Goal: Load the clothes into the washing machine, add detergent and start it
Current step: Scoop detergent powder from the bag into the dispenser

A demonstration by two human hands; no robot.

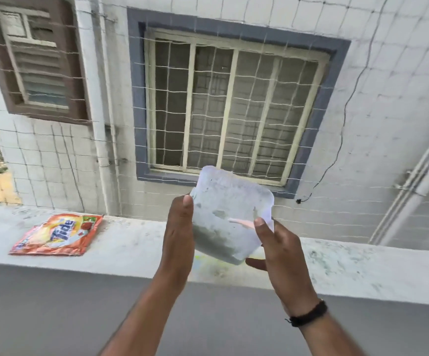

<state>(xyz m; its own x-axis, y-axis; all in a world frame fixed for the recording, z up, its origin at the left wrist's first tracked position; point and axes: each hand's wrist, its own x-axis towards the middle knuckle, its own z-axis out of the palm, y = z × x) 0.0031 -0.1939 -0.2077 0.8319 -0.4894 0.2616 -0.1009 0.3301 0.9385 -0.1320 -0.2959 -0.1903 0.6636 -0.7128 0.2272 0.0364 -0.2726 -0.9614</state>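
I hold a translucent square plastic container [230, 214] above the ledge with both hands. It is tilted with its open side toward me, and pale powder residue clings to its inside. My left hand [178, 235] grips its left edge, thumb on the rim. My right hand [279, 249] grips its lower right corner, thumb on the rim and fingers underneath. An orange detergent packet [59, 234] lies flat on the ledge to the left, apart from my hands. No washing machine and no clothes are in view.
A grey concrete ledge [131, 247] runs across the view at waist height. Beyond it a safety net [121, 160] hangs before a tiled building wall with a barred window [234, 109]. White pipes [413, 181] run down at the right.
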